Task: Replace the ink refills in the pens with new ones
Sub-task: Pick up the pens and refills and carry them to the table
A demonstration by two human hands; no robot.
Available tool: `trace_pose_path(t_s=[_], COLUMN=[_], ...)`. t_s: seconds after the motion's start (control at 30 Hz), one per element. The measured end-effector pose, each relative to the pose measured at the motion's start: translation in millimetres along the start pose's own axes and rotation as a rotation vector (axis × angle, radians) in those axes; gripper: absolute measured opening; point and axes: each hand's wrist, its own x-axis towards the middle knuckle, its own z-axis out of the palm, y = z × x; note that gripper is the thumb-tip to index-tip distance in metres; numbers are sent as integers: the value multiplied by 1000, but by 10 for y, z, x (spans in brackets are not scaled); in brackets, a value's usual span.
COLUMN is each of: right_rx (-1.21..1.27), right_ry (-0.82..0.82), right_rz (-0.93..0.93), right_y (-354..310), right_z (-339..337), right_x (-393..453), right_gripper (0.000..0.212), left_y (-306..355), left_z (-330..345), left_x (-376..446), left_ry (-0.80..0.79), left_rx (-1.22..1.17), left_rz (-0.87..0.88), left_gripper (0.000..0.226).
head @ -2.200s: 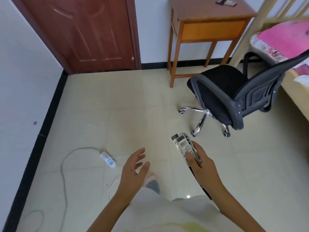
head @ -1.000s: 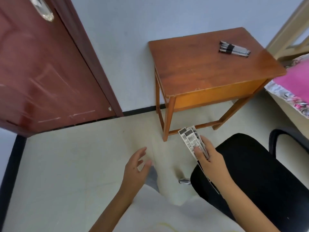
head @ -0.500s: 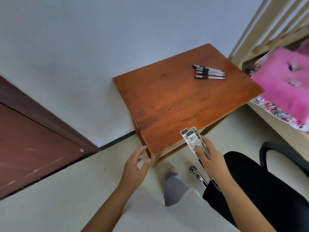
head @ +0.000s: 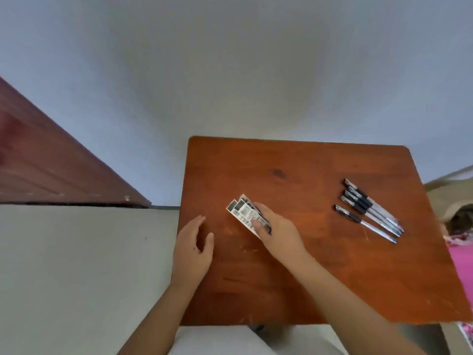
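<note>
Two Hands Over a Table of Pens and Refills

One wooden table (head: 294,265) fills the lower middle of the head view, its reddish-brown top scuffed with pale scratches and one dark knot. It stands against a pale grey wall (head: 230,73), with a dark red door (head: 51,170) off to the left and a light floor (head: 76,278) below that. At the right edge a strip of pink patterned fabric (head: 464,257) shows.

The left hand (head: 192,248) hovers at the table's left edge, fingers relaxed and holding nothing. The right hand (head: 277,233) is over the table's middle, thumb and fingers curled around a bundle of refill packs (head: 242,210), which are flat white sleeves with black printing and barcodes, fanned slightly at their far ends.

Five pens (head: 371,211) lie side by side near the table's right edge, well apart from both hands. They have clear barrels, black grips and black caps, all slanted the same way.
</note>
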Motion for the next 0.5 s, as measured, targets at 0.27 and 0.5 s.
trace_pose_path(t_s=[0.27, 0.5], right_rx=[-351, -541], right_ry=[52, 71], right_rz=[-249, -239], right_y=[-226, -285], right_z=[6, 176], right_x=[1263, 1500], right_gripper=[43, 47], left_y=[60, -5], left_z=[382, 499], left_x=[256, 372], left_ry=[217, 172], left_rx=[288, 507], left_rz=[-95, -102], left_gripper=[49, 63])
